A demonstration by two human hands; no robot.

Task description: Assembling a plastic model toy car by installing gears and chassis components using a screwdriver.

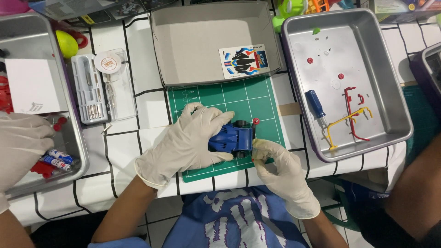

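A small blue toy race car (234, 139) with black wheels lies on a green cutting mat (262, 103). My left hand (190, 142), in a white glove, is wrapped over the car's body from the left. My gloved right hand (275, 163) pinches the car's right end, where a small red round part (256, 121) sticks up. Much of the car is hidden under my left fingers.
A grey cardboard box lid (193, 46) with a sticker sheet (243, 59) lies behind the mat. The right metal tray (395, 92) holds a blue screwdriver (316, 104) and red and yellow plastic frames. A clear tool case (103, 89) stands left. Another person's gloved hand (20, 147) reaches into the left tray.
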